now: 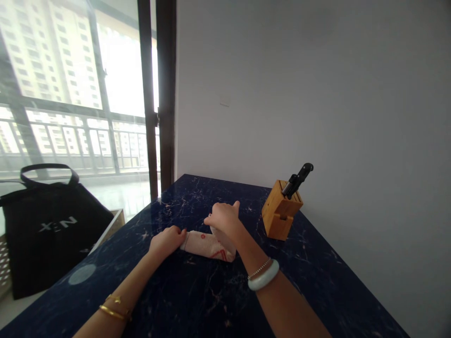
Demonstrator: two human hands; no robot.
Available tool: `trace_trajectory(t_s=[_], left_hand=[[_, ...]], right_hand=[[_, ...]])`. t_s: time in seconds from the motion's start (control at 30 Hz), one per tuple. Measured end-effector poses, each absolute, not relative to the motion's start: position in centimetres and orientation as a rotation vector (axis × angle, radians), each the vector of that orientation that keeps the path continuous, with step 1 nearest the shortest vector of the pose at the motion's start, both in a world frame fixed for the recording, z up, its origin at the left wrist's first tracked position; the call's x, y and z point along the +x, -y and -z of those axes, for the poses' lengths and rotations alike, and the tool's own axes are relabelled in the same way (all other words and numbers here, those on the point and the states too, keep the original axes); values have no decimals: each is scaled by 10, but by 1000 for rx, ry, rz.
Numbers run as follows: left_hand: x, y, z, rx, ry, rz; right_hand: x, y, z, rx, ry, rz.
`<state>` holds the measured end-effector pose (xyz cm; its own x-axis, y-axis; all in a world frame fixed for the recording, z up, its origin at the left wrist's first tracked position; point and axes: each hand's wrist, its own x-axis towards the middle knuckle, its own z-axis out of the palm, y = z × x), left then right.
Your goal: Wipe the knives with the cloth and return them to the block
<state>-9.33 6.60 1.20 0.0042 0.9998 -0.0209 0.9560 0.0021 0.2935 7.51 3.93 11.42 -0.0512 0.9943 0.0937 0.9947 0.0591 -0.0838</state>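
A folded cream cloth [207,246] with red marks lies on a dark marble worktop [218,300]. The left hand [167,240] curls against its left end; the right hand [223,218] grips its raised right end. A bamboo knife block [282,210] stands just beyond, right; a black tote bag [45,230] sits beyond the worktop's left edge.

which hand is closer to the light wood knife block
Right. The right hand is left of the light wood knife block, apart from it, on the rolled cream cloth; the left hand is farther left, at the cloth's end.
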Motion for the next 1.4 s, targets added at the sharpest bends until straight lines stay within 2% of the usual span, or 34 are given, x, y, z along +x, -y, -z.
trace_trajectory(t_s=[0.27,0.5,0.7,0.87,1.13,1.4], left_hand=[[-101,-72,-7,2005,-2016,-281],[-98,-62,-13,1992,-2176,-381],[-91,-55,-27,1989,-2192,-428],[-93,-50,-39,1999,-2109,-394],[-110,-67,-37,2040,-1761,-282],[-72,-74,-18,1997,-1688,-455]], right_hand=[[19,-57,-83,-2053,2310,-148],[7,-68,-67,-2030,2334,-358],[58,-56,-83,-1933,2221,-357],[135,-28,-75,-2061,2000,-342],[176,1,-29,-1844,1922,-998],[177,3,-10,-1870,1700,-998]])
